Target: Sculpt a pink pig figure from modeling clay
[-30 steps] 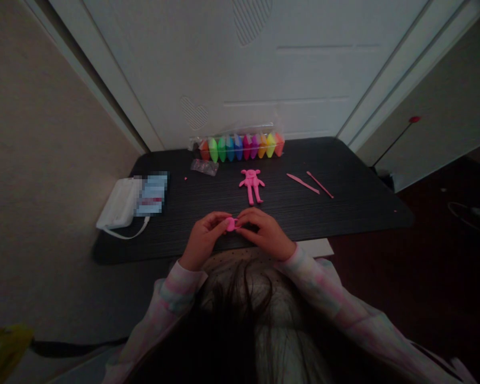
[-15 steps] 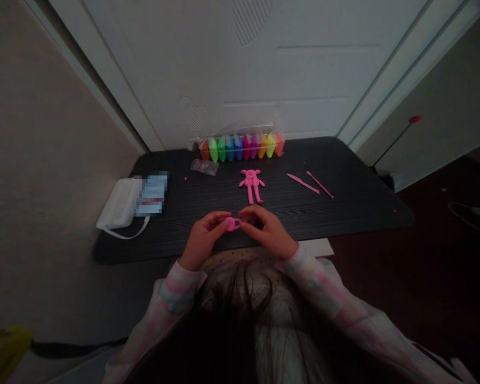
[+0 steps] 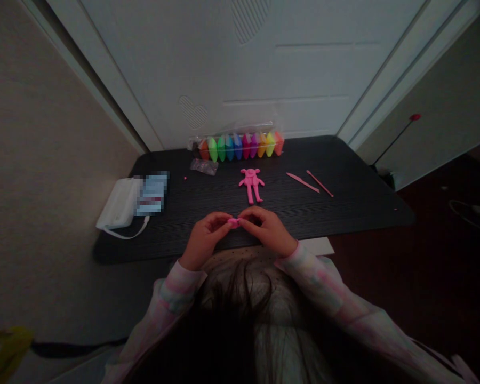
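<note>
Over the near edge of the black table, my left hand point(image 3: 205, 237) pinches a small piece of pink clay point(image 3: 233, 223) between thumb and fingers. My right hand point(image 3: 269, 230) pinches the other side of the same piece, its fingertips close to those of the left. Part of the clay is hidden by the fingers. Just beyond the hands lies a pink clay figure point(image 3: 251, 185) with ears, two arms and two long legs, flat on the table.
A clear pack of clay in several colours point(image 3: 240, 146) stands at the back, a small plastic bag point(image 3: 204, 167) before it. Two pink modelling tools point(image 3: 310, 183) lie right. On the left are a white device with a cable point(image 3: 120, 204) and a blurred blue item point(image 3: 152, 193).
The pink clay piece showed a loop with a hole toward my right hand; now the loop is no longer visible and the piece looks more compact. My fingertips have drawn closer together.
</note>
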The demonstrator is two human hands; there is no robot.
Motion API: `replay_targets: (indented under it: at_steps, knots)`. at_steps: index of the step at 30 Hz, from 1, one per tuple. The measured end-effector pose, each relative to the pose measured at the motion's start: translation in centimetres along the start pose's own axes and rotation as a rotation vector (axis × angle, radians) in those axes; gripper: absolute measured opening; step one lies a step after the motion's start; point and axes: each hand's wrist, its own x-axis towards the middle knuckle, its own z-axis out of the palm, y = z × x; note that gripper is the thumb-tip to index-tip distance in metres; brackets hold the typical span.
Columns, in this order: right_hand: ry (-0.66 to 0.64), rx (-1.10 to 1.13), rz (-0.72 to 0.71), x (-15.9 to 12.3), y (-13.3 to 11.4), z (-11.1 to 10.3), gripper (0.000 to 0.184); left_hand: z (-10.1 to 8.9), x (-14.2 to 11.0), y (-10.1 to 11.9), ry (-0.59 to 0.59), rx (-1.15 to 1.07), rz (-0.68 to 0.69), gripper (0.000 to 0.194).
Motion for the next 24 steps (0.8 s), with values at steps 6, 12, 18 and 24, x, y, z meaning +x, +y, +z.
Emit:
replay_targets:
  at_steps: [6, 12, 18, 24]
  knots:
    - [-0.009, -0.005, -0.01, -0.03, 0.08, 0.04, 0.014, 0.12, -0.07, -0.01, -0.004, 0.02, 0.004, 0.02]
    - [0.003, -0.003, 0.008, 0.0, 0.11, 0.07, 0.016, 0.17, -0.08, 0.07, 0.013, 0.012, 0.012, 0.017]
    - [-0.002, 0.016, 0.019, 0.0, 0.12, 0.1, 0.014, 0.18, -0.01, -0.06, 0.009, 0.002, 0.008, 0.021]
    - [0.003, 0.008, 0.041, -0.01, -0.1, 0.11, 0.013, 0.31, -0.05, -0.07, 0.005, 0.071, 0.009, 0.018]
